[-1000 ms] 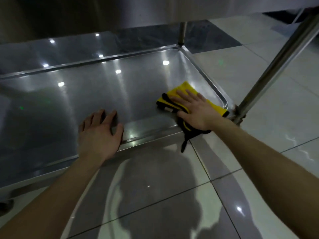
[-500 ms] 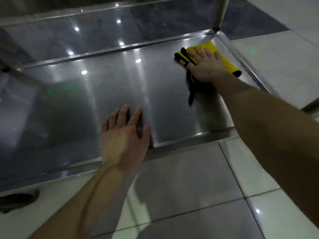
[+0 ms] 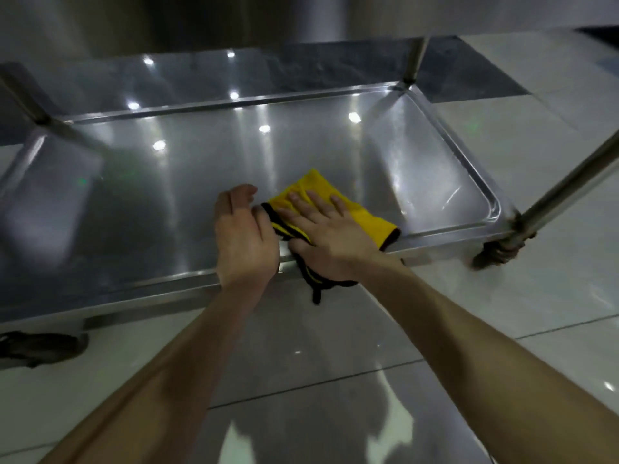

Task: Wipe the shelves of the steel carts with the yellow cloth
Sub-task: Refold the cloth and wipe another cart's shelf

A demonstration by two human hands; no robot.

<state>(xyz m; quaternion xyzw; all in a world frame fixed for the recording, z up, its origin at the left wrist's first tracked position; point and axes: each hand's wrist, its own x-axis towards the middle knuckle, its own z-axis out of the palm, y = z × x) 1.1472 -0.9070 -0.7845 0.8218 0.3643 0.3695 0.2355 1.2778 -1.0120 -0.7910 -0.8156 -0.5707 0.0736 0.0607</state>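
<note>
The yellow cloth (image 3: pixel 360 214), edged in black, lies folded on the bottom shelf (image 3: pixel 187 182) of the steel cart, close to the front rim and right of the middle. My right hand (image 3: pixel 326 234) presses flat on it with fingers spread; a black corner of the cloth hangs over the rim below my wrist. My left hand (image 3: pixel 243 236) rests over the front rim just left of the cloth, fingers loosely curled and touching the cloth's black edge, holding nothing that I can see.
Steel posts stand at the cart's corners, one (image 3: pixel 569 192) at the front right with a caster (image 3: pixel 499 254) under it. An upper shelf (image 3: pixel 435 11) overhangs the top of the view. A dark object (image 3: pixel 37 348) lies on the tiled floor at the left.
My right hand has dragged the cloth from the far right corner back to the front rim. My left hand has lifted off its flat rest and come in beside the cloth.
</note>
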